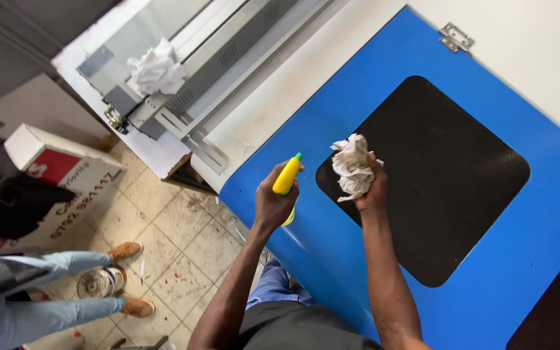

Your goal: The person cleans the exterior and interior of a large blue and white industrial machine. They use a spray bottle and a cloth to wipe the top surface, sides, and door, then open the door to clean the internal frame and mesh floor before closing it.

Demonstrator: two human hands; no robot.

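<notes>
Your left hand (273, 201) gripped a yellow spray bottle (286, 178), fingers wrapped tight round it, its green nozzle tip up. Your right hand (374, 188) had its fingers closed on a crumpled, soiled rag (352, 167), pressed at the edge of the dark window panel (448, 181) in the blue machine lid (332, 110). Well beyond your left fingers, another crumpled white cloth (157, 68) lay on the grey machine (228, 58). Another person's legs (53, 285) stood on the tiled floor (176, 240).

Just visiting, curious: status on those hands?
Left hand grips yellow spray bottle. Right hand presses crumpled rag on dark window. Nothing blocking.
</notes>
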